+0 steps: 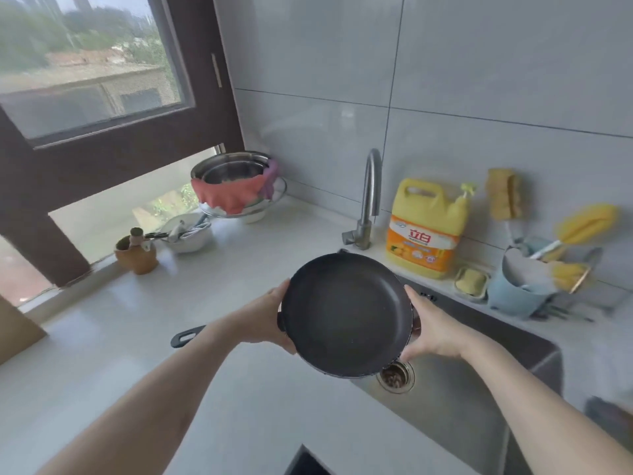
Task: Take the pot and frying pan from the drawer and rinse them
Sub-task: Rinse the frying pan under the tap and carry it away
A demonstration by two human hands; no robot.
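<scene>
Pan count: one frying pan (346, 315), dark, held tilted between two hands above left edge of sink (479, 378). Pan rim gripped on left by left hand (265, 320), on right by right hand (431, 329), fingers curled round rim on both sides. Handle (187, 335) seen pointing left, behind left wrist. One faucet (368, 200) far of pan. One yellow detergent jug (426, 229) right of faucet. One drain (395, 375) seen just below pan's near edge. Steel bowls (233, 173) stacked far left; count unclear.
</scene>
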